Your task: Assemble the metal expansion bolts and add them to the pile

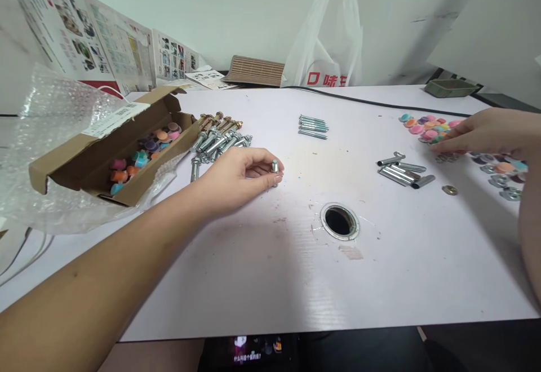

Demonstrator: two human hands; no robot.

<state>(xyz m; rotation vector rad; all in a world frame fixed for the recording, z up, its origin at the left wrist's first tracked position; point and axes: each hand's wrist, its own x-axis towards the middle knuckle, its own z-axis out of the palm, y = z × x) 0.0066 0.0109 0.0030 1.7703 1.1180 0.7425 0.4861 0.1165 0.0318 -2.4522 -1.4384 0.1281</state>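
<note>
My left hand [247, 179] pinches a small silver metal piece [275, 167], held upright just above the white table [253, 282]. Beside that hand lies a pile of silver and brass-coloured expansion bolts [222, 138]. At the right, my right hand [469, 132] reaches over colourful round caps [429, 125]; its fingertips point down at the caps and small washers, and whatever they may grip is hidden. Several silver tubes [403, 172] lie left of that hand, near a brass-coloured nut [450, 190]. Thin screws [313, 127] rest in a row at the table's middle.
An open cardboard box [147, 186] with coloured caps sits on bubble wrap [54, 203] at the left. A round hole with a metal rim [355, 230] is near the front. A white plastic bag [325, 45], black cable [380, 103] and green tray [450, 88] are at the back.
</note>
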